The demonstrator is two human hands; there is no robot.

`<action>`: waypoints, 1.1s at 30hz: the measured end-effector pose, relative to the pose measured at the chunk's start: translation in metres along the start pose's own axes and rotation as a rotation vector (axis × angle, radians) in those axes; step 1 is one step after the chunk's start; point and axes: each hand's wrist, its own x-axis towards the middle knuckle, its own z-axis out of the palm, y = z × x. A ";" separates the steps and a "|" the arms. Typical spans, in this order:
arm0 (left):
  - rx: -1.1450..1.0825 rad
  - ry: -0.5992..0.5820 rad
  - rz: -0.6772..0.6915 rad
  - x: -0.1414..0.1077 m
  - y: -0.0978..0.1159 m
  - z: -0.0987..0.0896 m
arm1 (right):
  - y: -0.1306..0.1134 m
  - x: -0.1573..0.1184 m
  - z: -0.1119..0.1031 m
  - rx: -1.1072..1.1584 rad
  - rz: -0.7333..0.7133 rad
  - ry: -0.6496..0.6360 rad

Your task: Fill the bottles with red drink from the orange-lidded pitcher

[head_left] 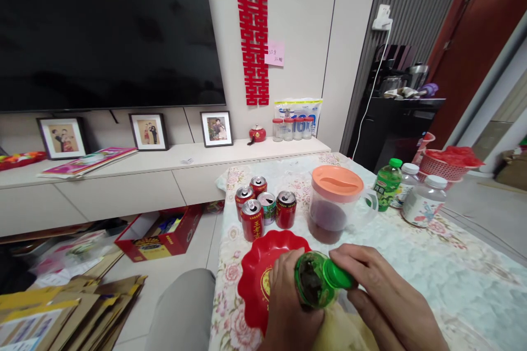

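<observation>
A green plastic bottle [309, 281] with dark liquid or contents is tilted over the table in front of me. My left hand [284, 299] wraps round its body. At its green cap [340, 274], the fingers of my right hand [381, 290] close on the side and top. Under and behind my left hand lies a red scalloped plate [252, 263] with a gold mark at its centre. A yellowish, blurred thing [343, 329] shows below my hands; I cannot make out what it is. Just beyond stands a clear pitcher [329, 222] with an orange lid and dark liquid inside.
Several drink cans [252, 220] cluster behind the plate. Toward the right stand another green bottle [387, 185], two clear white-capped jars [424, 203] and a pink basket [447, 164]. A floral tablecloth [230, 296] covers the table. On the floor are a red box [164, 244] and flattened cardboard [82, 312].
</observation>
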 end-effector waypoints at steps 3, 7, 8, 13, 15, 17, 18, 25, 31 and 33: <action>-0.013 -0.021 0.005 0.000 0.001 -0.002 | 0.000 0.000 0.001 -0.004 0.034 0.015; -0.026 -0.084 0.006 0.000 0.001 -0.005 | 0.001 -0.004 0.002 -0.008 0.108 0.055; -0.031 -0.095 -0.001 0.000 0.001 -0.005 | 0.001 -0.004 0.001 -0.013 0.109 0.066; -0.064 -0.078 -0.028 0.000 0.002 -0.003 | -0.004 0.000 -0.006 -0.020 0.077 0.016; -0.055 -0.073 -0.015 0.000 0.002 -0.002 | -0.004 0.002 -0.005 0.019 0.042 -0.017; -0.039 -0.077 -0.007 -0.001 0.002 -0.003 | -0.002 0.002 -0.002 0.043 0.014 -0.010; -0.031 -0.079 -0.005 -0.001 0.002 -0.004 | 0.000 0.001 0.001 0.034 0.019 0.013; -0.067 -0.123 -0.049 0.001 0.003 -0.007 | -0.001 -0.008 -0.002 -0.019 0.128 0.044; -0.067 -0.097 -0.053 -0.001 0.003 -0.005 | 0.001 -0.004 0.001 0.046 0.035 0.003; -0.050 -0.123 -0.039 0.000 0.003 -0.006 | 0.002 -0.006 0.004 0.004 0.059 0.049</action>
